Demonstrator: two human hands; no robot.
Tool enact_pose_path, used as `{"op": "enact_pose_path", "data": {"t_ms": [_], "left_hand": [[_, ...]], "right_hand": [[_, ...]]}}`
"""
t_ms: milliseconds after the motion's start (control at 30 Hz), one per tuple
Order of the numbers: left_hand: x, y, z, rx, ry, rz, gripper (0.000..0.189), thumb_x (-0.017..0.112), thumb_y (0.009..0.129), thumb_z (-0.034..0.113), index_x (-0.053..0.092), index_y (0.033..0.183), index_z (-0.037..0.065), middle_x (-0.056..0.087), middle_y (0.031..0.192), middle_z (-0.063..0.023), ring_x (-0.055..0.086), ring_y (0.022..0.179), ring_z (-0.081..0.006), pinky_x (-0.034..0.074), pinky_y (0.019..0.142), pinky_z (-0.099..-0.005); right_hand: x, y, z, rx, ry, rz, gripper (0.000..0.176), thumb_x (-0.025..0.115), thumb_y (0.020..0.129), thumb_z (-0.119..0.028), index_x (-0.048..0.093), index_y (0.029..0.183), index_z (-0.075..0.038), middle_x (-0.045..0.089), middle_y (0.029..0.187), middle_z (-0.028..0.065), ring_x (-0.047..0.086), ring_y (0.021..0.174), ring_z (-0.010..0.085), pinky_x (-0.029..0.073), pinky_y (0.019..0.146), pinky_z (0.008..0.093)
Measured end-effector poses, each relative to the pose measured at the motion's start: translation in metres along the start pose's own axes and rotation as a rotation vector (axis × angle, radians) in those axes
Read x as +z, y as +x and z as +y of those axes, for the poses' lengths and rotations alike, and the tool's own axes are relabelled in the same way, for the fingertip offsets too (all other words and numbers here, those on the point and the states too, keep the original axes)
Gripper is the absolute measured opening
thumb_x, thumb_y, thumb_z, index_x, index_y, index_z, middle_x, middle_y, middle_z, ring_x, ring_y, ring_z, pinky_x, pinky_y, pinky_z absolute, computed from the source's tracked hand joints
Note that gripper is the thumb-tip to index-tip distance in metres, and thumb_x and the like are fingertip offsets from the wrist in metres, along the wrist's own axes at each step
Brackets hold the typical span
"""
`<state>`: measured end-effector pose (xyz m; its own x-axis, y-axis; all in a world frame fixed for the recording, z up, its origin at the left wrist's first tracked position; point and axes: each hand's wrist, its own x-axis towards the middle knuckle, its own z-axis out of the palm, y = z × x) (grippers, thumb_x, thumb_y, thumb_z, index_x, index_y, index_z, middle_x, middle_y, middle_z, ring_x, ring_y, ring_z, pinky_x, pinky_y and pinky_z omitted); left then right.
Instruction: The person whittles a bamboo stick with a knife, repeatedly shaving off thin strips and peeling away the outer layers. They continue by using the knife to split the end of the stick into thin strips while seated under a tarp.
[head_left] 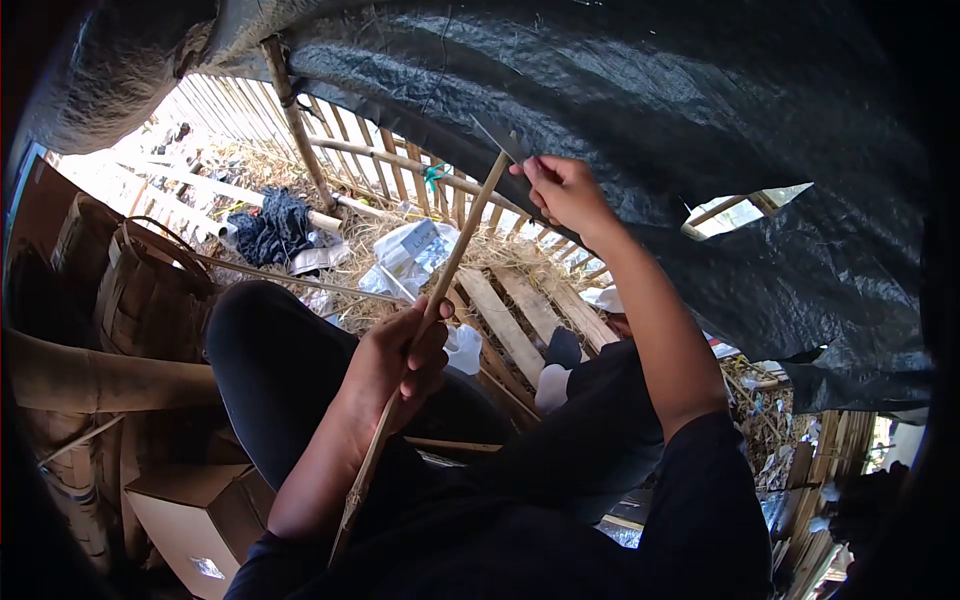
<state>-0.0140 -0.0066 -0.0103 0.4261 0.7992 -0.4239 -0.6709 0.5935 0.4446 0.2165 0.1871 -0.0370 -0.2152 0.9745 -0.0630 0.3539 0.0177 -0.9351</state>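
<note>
A long, thin bamboo strip (468, 232) slants from my lap up to the top middle of the view. My left hand (400, 350) is wrapped round it at about its middle, above my lap. My right hand (566, 196) grips a knife (500, 138) near the strip's upper end. The blade crosses the strip just below its tip and appears to touch it. The knife's handle is hidden inside my right fist. The strip's lower end runs down along my left forearm.
Woven baskets (150, 290) and a cardboard box (200, 515) stand at the left, by a thick bamboo pole (110, 380). Black plastic sheeting (720, 120) hangs at the right. Wooden slats (505, 320), straw and plastic bags (415, 252) lie in front of a bamboo fence (400, 170).
</note>
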Motion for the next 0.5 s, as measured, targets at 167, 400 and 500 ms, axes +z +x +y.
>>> {"op": "enact_pose_path", "data": {"t_ms": [167,400,500], "left_hand": [[0.011,-0.001,0.002,0.038,0.144,0.092,0.032,0.041,0.104,0.03,0.055,0.106,0.002,0.035,0.056,0.0032,0.028,0.039,-0.0062,0.025,0.037,-0.0201],[0.002,-0.002,0.004,0.115,0.297,0.171,0.029,0.045,0.103,0.026,0.057,0.102,0.0,0.038,0.054,0.0018,0.03,0.039,-0.0065,0.028,0.036,-0.021],[-0.002,-0.003,0.005,0.114,0.301,0.193,0.029,0.045,0.103,0.025,0.057,0.101,-0.001,0.038,0.054,0.0017,0.031,0.039,-0.0062,0.028,0.035,-0.021]], "right_hand": [[-0.001,0.016,0.009,-0.196,-0.458,0.279,0.064,0.058,0.091,-0.056,0.057,0.061,0.001,0.042,0.049,0.0045,0.038,0.05,0.0128,0.033,0.049,0.0348],[0.016,0.015,0.007,-0.066,-0.42,0.152,0.067,0.054,0.093,-0.056,0.048,0.058,0.001,0.035,0.05,0.0026,0.034,0.052,0.0116,0.031,0.049,0.0344],[0.021,0.015,0.011,-0.104,-0.423,0.099,0.066,0.053,0.094,-0.056,0.045,0.058,0.0,0.034,0.05,0.0013,0.034,0.052,0.0108,0.03,0.049,0.0347]]}}
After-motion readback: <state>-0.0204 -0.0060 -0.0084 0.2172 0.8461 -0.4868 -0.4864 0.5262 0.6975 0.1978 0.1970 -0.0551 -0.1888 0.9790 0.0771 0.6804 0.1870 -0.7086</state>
